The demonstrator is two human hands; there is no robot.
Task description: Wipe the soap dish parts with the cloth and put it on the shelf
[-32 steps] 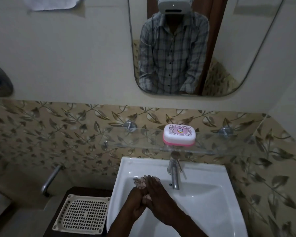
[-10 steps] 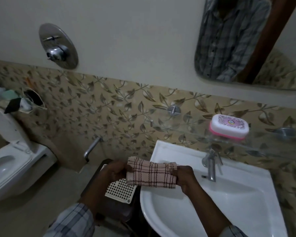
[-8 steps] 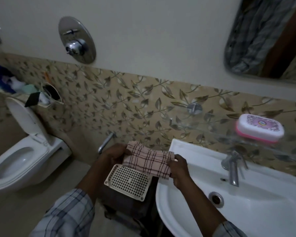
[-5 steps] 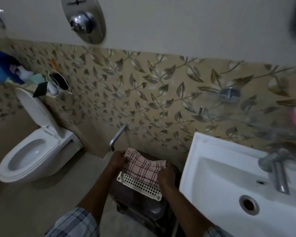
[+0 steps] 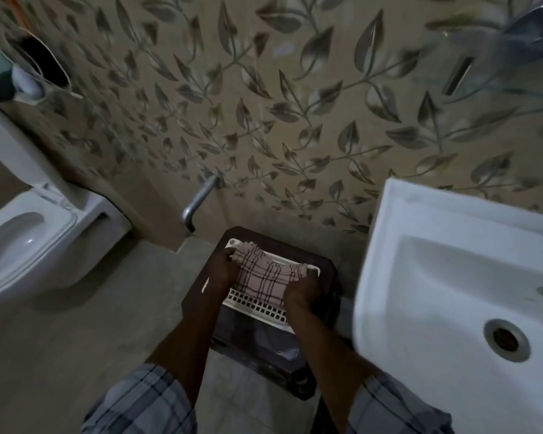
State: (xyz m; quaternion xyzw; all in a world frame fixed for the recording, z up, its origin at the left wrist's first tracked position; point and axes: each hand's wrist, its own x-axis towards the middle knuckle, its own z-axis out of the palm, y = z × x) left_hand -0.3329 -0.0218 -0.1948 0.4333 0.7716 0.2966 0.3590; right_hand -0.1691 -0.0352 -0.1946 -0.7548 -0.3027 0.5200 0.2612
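Down come both hands since half a second ago, and the view has tipped with them, so the pink soap dish that sat on the glass shelf is now out of the picture altogether. What we have instead is the checked cloth [image 5: 259,274] spread across the perforated white tray [image 5: 254,306], with the left hand [image 5: 221,268] curled round the cloth's left end and the right hand [image 5: 301,291] clamped on its right end, hands apart and cloth slack and rumpled between them. My read is that the wipe of this grid part is just starting (whether the cloth is pressed flat on the grid I cannot tell). The danger from here is that the tray looks light and lies loose on the dark stool [image 5: 325,272], with its near edge towards the stool's front. A hard stroke towards the body could skid it off onto the floor [image 5: 91,324]. The bunched cloth could also catch in the holes and lift the tray with it. The stool stands against the leaf-patterned tiled wall [image 5: 295,104], just beside the white sink [image 5: 378,261] on the right, and a bent metal pipe [image 5: 198,202] juts from the wall behind it. An open toilet [image 5: 29,242] sits well apart on the left, in a dim room with only a blur of the shelf [image 5: 496,48] at the upper right.
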